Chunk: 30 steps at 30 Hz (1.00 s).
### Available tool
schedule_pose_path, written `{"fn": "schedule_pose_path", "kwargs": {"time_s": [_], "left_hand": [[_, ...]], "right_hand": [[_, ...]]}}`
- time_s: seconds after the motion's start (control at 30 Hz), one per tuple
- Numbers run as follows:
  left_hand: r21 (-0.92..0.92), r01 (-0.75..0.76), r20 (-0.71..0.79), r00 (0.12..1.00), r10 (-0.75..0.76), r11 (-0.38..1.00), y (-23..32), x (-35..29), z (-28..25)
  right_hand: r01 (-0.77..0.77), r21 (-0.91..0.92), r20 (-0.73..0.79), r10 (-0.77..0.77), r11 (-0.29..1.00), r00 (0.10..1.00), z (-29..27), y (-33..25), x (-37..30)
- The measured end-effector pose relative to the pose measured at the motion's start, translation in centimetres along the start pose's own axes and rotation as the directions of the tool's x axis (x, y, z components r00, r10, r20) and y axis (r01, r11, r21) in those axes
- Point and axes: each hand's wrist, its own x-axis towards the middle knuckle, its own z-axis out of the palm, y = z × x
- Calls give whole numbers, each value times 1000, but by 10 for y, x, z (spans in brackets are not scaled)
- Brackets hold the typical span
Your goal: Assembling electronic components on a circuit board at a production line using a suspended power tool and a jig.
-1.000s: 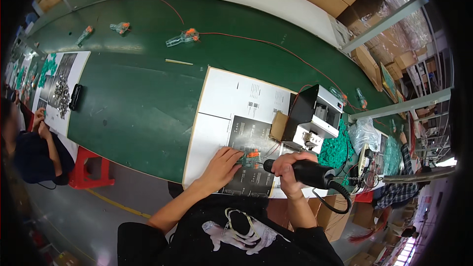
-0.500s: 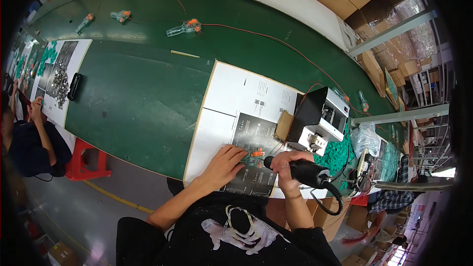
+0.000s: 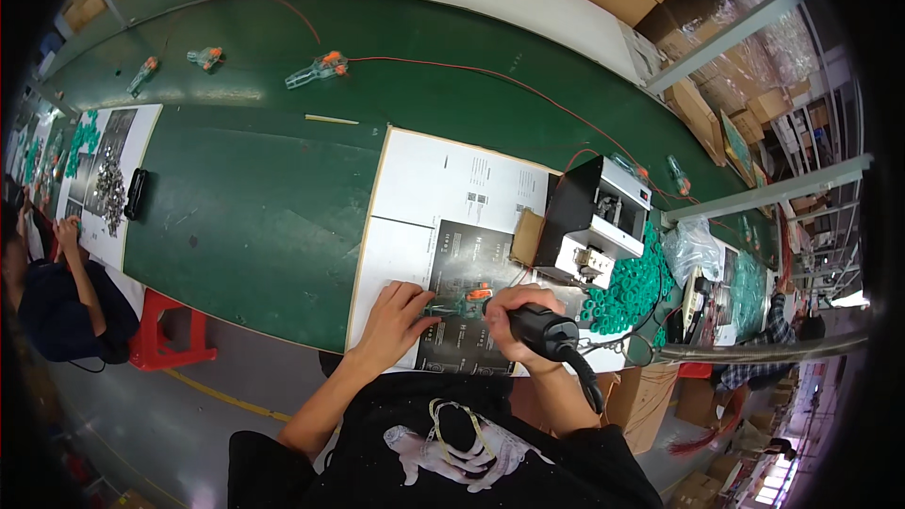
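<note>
My right hand is wrapped round a black corded power screwdriver, its nose pointing left. Just beyond the nose lies a small translucent green piece with an orange part, on the dark printed area of the work sheet. My left hand rests on the sheet to its left, thumb and fingers closed on the piece's left end. The contact between screwdriver tip and piece is too small to make out.
A black-and-white bench machine stands right of the sheet, beside a heap of green rings. Similar clear-and-orange pieces with red wire lie at the far side of the green table. A co-worker sits at left.
The view has shifted a little. My right hand and the screwdriver have come left, closer to the piece. My left hand's fingers have drawn back from the orange part toward the piece's left end.
</note>
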Motion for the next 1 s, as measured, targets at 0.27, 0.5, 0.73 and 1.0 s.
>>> {"fn": "schedule_pose_path", "kwargs": {"time_s": [0.27, 0.5, 0.73, 1.0], "left_hand": [[12, -40, -4, 999, 40, 999, 8, 7, 12], [32, -69, 53, 996, 67, 997, 14, 18, 26], [17, -86, 26, 996, 86, 996, 13, 22, 31], [7, -73, 60, 996, 73, 997, 12, 19, 28]], "right_hand": [[100, 184, -623, 38, 978, 781, -97, -5, 19], [-42, 35, -670, 55, 999, 741, -113, 5, 34], [19, 282, -482, 124, 959, 867, -59, -17, -1], [-61, 377, -157, 128, 924, 979, -22, -8, -11]]}}
